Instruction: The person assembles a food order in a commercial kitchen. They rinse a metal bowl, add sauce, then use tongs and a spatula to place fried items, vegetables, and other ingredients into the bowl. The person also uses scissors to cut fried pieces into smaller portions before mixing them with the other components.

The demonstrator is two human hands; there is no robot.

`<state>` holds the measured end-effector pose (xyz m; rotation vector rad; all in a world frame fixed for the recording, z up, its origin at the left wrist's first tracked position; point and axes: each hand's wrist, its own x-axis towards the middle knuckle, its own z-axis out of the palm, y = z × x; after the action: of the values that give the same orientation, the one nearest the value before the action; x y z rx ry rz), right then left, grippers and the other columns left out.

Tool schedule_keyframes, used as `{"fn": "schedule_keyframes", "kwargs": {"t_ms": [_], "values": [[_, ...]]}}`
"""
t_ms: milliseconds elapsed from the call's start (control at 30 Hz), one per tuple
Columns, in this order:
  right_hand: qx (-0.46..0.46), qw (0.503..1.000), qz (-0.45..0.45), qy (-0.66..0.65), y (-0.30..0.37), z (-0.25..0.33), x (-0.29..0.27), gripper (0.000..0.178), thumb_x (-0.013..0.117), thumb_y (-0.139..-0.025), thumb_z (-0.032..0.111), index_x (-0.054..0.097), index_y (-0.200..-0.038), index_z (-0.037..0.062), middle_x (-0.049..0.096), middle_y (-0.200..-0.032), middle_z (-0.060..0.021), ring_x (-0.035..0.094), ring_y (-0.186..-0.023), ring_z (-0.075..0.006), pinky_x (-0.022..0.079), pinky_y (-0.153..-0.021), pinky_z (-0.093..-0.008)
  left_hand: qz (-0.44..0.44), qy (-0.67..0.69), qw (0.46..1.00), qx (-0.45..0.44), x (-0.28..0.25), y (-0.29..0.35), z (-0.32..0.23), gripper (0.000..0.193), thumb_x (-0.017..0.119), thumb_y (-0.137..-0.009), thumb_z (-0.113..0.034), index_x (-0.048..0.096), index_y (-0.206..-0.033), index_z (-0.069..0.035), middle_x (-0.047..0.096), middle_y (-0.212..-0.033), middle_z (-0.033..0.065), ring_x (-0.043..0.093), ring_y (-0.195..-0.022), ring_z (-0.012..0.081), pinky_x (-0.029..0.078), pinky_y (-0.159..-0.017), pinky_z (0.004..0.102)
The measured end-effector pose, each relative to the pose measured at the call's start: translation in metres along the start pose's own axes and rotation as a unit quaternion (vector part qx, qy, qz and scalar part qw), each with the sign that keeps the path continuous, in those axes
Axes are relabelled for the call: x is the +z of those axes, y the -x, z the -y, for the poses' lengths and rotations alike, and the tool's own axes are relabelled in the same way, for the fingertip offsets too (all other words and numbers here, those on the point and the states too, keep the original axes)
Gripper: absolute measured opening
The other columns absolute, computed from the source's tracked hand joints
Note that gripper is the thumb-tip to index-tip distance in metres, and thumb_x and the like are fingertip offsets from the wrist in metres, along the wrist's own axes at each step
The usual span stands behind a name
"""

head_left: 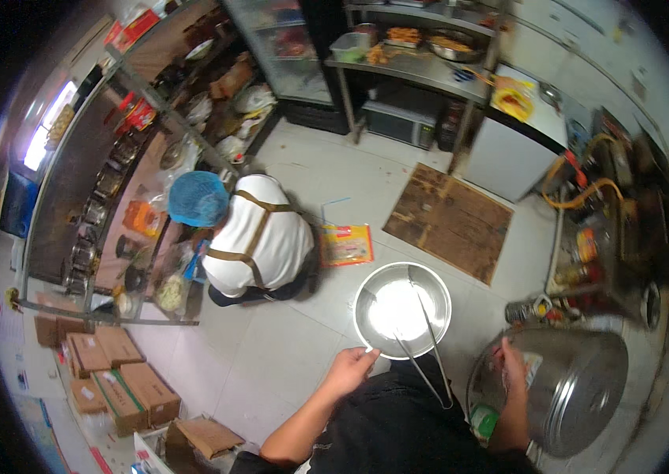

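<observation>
Gleaming round steel bowl [402,310], long tongs [429,340]

1 head-worn fisheye view, looking steeply down from standing height, floor [287,347] far below, edges curved

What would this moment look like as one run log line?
left hand: grips steel bowl rim | tongs: in bowl | right hand: on steel drum

Yellow-and-red flat packet [346,243] on floor tiles, just beside crouching person | brown cardboard cartons [117,379] stacked at lower left, white labels on their tops | red boxes [133,30] on top shelf, upper left | red-and-white packets [138,115] on shelf below | green-and-white label [484,420] beside steel drum.
</observation>
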<state>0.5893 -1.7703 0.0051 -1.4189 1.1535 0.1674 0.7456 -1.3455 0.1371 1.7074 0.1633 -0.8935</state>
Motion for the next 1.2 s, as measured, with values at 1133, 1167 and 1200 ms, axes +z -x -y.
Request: {"fn": "schedule_keyframes", "kwargs": {"t_ms": [1133,1167,1200], "values": [[-0.233,0.817,0.487,0.204,-0.354,0.85,1.019,0.02,0.059,-0.099,0.017,0.061,-0.114,0.0037,0.069,-0.098,-0.0077,0.062,-0.074,-0.0135,0.048,-0.062,-0.0254,-0.431,0.527,0.709,0.183,-0.572,-0.475,-0.412,0.028,0.063,-0.098,-0.023,0.053,-0.076,-0.009,0.052,-0.062,-0.0003,0.046,-0.05,0.0086,0.036,-0.047,0.024],[-0.279,0.79,0.512,0.19,-0.329,0.868,1.06,0.016,0.059,-0.099,0.017,0.063,-0.108,0.0037,0.069,-0.094,-0.0054,0.06,-0.073,-0.0121,0.047,-0.062,-0.0258,-0.446,0.541,0.688,0.187,-0.582,-0.473,-0.413,0.029,0.062,-0.098,-0.023,0.053,-0.074,-0.009,0.052,-0.063,-0.0002,0.045,-0.05,0.0084,0.037,-0.048,0.0238],[-0.32,0.775,0.511,0.188,-0.3,0.885,1.101,0.015,0.06,-0.098,0.017,0.065,-0.102,0.0037,0.068,-0.091,-0.0032,0.058,-0.071,-0.0107,0.047,-0.062,-0.0261,-0.469,0.539,0.675,0.183,-0.595,-0.471,-0.413,0.028,0.062,-0.098,-0.022,0.054,-0.075,-0.009,0.052,-0.063,-0.0003,0.046,-0.05,0.0083,0.037,-0.048,0.0236]]}}
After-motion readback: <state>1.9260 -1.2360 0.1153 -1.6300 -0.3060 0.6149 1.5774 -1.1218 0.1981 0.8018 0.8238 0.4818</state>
